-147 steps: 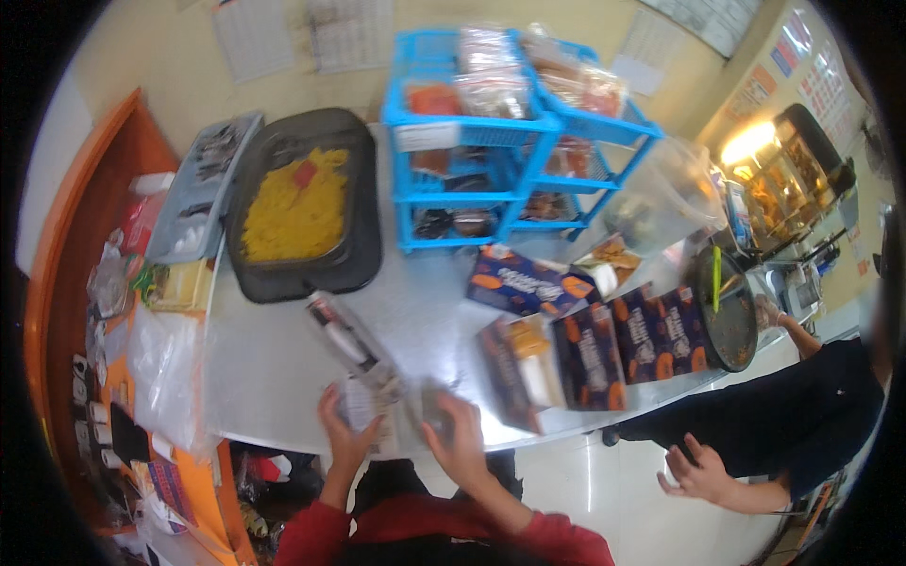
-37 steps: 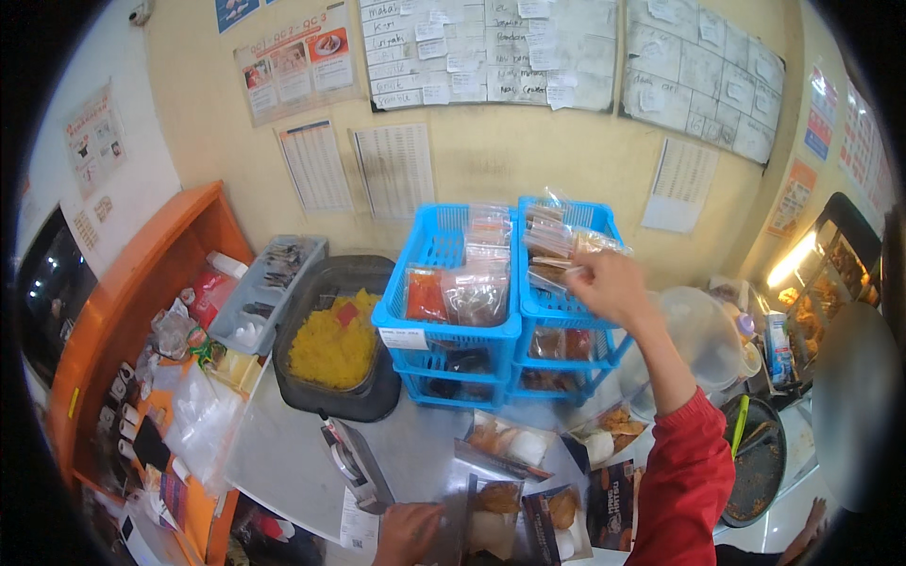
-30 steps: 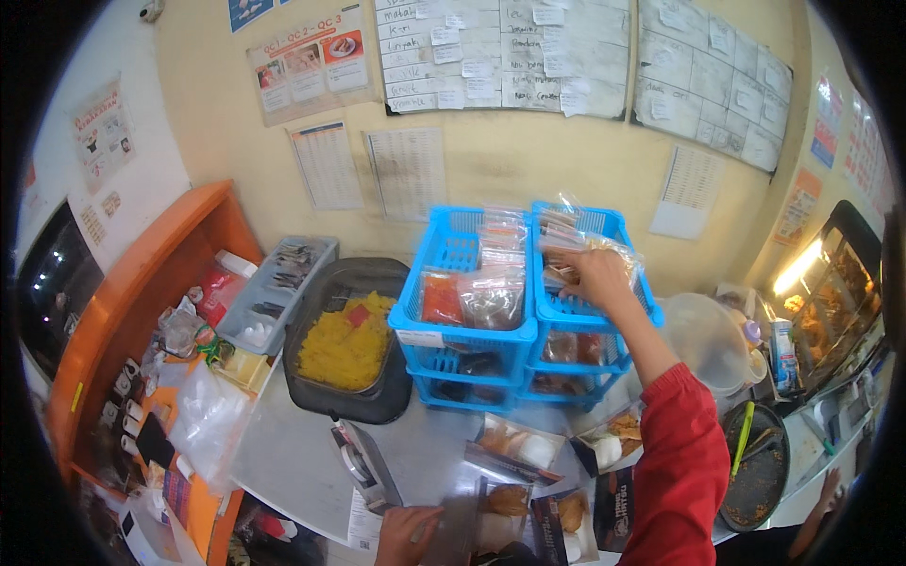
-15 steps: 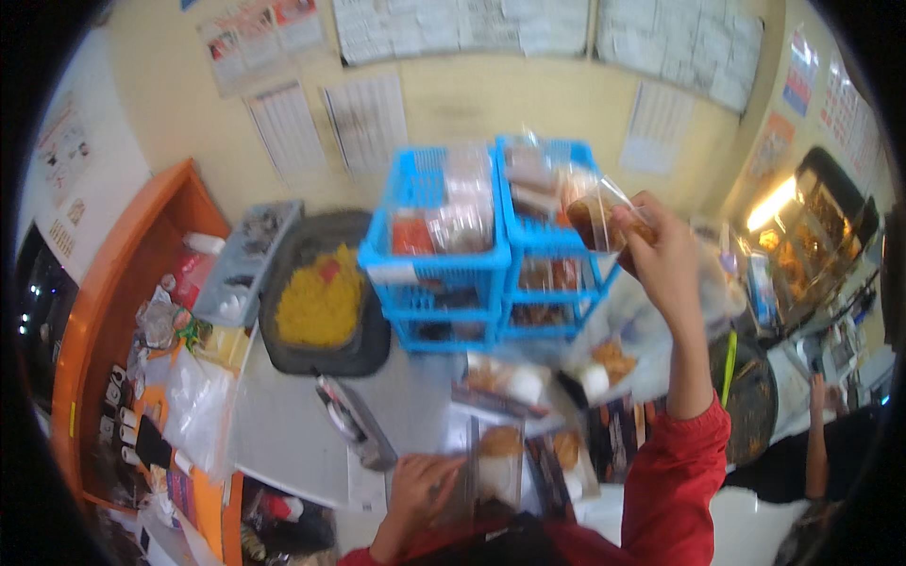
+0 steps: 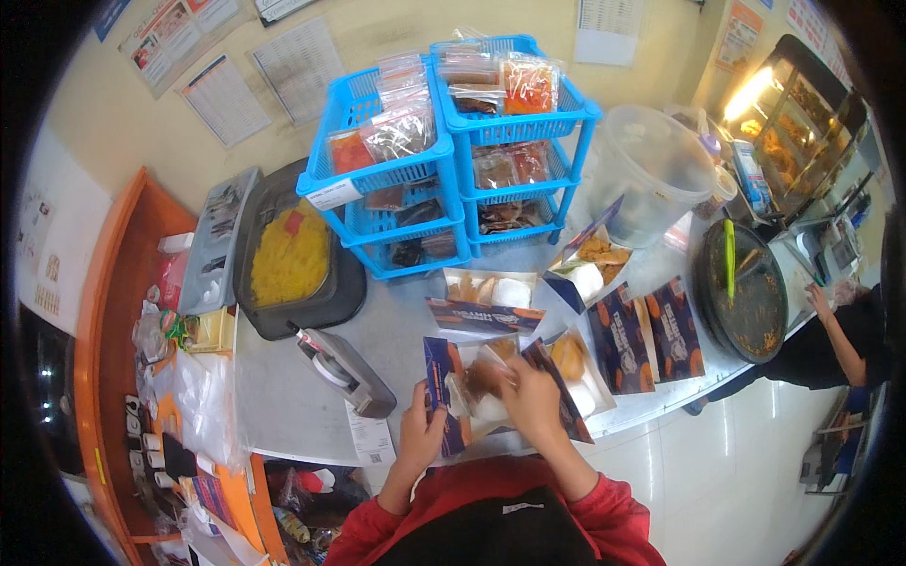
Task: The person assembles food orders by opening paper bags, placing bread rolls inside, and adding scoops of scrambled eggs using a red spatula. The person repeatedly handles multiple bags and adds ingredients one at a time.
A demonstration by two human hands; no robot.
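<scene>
My left hand (image 5: 421, 436) is closed on the left flap of an open dark blue paper food box (image 5: 444, 382) at the near edge of the table. Between the fingers of my right hand (image 5: 534, 404) is a clear sachet of brown sauce (image 5: 484, 377), held low over that box. White rice (image 5: 489, 408) shows in the box under the sachet. Just right of it stands another open box with rice and a fried chicken piece (image 5: 568, 358). Two more filled boxes, one with rice (image 5: 511, 291) and one with fried chicken (image 5: 600, 253), stand farther back.
Two blue basket racks (image 5: 453, 156) hold sachets. At left are a dark tub of yellow rice (image 5: 291, 255) and a tape dispenser (image 5: 344, 373). Folded boxes (image 5: 618, 340), a clear bucket (image 5: 651, 179) and a black pan with green tongs (image 5: 746, 311) stand right. Another person's arm (image 5: 840, 335) shows far right.
My right hand has come down from the right basket rack to the near box with the sauce sachet. My left hand has taken hold of the box's flap. The view has tilted downward.
</scene>
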